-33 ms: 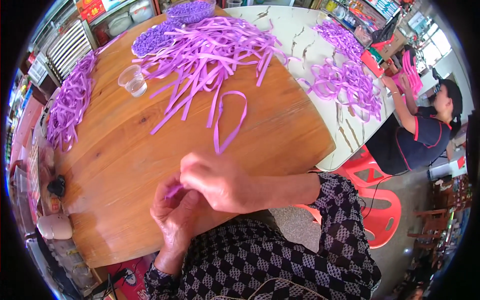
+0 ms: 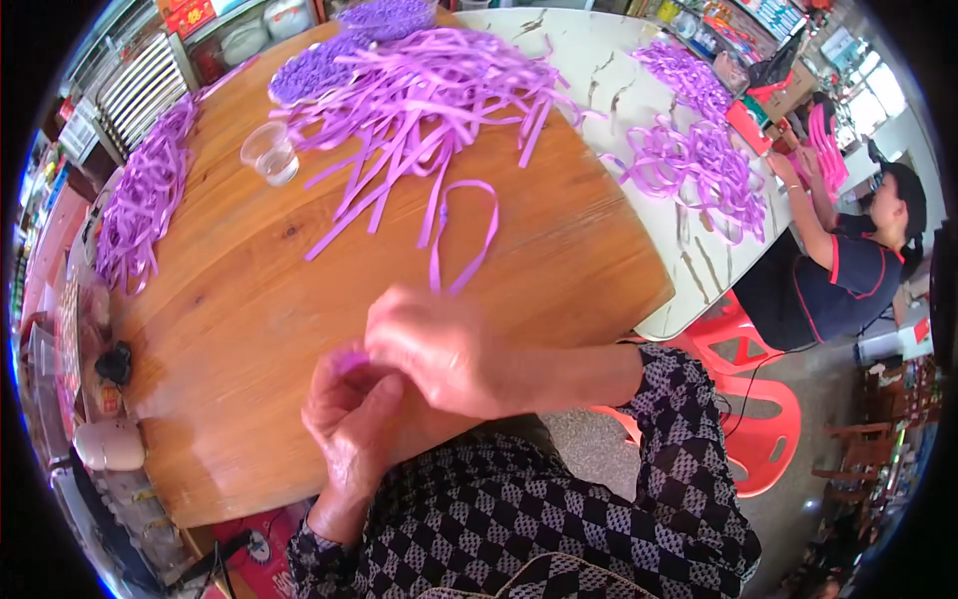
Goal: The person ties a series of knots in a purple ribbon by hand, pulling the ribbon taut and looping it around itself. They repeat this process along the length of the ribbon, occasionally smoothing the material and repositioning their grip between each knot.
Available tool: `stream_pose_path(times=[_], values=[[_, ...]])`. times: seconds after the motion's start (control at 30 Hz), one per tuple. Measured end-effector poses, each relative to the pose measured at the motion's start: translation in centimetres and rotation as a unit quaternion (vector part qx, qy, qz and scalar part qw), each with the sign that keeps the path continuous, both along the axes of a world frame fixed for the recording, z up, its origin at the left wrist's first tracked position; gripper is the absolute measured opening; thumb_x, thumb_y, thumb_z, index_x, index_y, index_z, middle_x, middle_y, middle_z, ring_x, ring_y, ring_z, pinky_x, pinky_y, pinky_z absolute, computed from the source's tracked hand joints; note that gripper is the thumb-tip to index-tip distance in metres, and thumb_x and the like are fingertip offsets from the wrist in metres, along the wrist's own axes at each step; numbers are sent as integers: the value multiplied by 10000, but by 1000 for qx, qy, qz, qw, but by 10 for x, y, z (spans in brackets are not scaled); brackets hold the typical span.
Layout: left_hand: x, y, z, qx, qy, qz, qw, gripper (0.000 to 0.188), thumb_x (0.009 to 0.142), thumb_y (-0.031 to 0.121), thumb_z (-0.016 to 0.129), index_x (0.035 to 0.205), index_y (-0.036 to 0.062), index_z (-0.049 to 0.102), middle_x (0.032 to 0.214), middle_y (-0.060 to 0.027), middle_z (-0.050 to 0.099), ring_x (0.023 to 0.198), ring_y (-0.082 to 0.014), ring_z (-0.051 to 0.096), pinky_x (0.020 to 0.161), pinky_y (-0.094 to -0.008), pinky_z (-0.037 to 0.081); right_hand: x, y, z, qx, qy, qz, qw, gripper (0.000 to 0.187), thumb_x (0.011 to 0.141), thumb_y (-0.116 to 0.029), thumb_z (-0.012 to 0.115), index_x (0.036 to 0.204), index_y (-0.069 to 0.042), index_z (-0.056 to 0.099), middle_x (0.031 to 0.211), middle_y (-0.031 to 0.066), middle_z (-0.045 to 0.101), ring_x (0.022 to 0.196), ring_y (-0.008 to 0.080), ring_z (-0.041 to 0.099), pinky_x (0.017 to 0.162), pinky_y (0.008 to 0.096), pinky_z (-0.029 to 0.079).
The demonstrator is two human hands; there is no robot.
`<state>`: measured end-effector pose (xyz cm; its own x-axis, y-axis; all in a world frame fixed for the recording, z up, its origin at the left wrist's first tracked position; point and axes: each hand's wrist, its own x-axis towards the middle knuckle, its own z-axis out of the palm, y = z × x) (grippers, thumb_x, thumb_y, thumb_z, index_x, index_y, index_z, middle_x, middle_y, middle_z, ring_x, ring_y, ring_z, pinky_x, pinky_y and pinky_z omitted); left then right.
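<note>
Over the near part of the wooden table, my left hand (image 2: 349, 414) is closed with its fingers curled round a short bit of purple ribbon (image 2: 349, 360). My right hand (image 2: 429, 351) meets it from the right, fingers bent in and closed, its outline smeared by motion. Whatever its fingertips pinch is hidden behind the knuckles. Just beyond my hands lies a looped purple ribbon (image 2: 491, 235) with a small knot. Farther off spreads a big heap of loose purple ribbons (image 2: 429, 110), their ends trailing toward me.
A clear plastic cup (image 2: 270, 155) stands left of the heap. Small purple pieces fill a tray (image 2: 311, 72) and a tub (image 2: 389, 18) behind. More ribbons hang at the left edge (image 2: 150, 200). Ribbon loops (image 2: 694, 175) cover the white table, where another person (image 2: 848, 250) works. Red stools (image 2: 753, 429) stand at right.
My right hand has risen slightly and is more blurred. The whole view has shifted a little; the ribbons on the table lie as before.
</note>
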<state>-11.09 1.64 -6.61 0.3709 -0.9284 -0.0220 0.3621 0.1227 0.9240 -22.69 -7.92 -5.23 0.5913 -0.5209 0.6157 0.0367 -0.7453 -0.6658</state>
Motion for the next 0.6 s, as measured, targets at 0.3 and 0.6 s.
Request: stream_pose_path(times=[0.3, 0.6], values=[[2, -7, 6, 52, 27, 1, 998, 271, 784, -4, 637, 1043, -8, 555, 867, -30, 604, 688, -81, 548, 637, -195, 449, -1, 8, -3, 437, -91, 20, 895, 46, 816, -11, 610, 855, 10, 599, 778, 14, 593, 679, 62, 531, 614, 202, 442], [17, 2, -8, 53, 43, 57, 996, 138, 788, -6, 629, 924, -14, 613, 769, -51, 623, 624, -86, 541, 555, -190, 435, 11, 38, -24, 189, -24, -30, 981, 110, 806, 41, 577, 916, 38, 581, 859, 88, 597, 726, 162, 569, 651, 256, 471]])
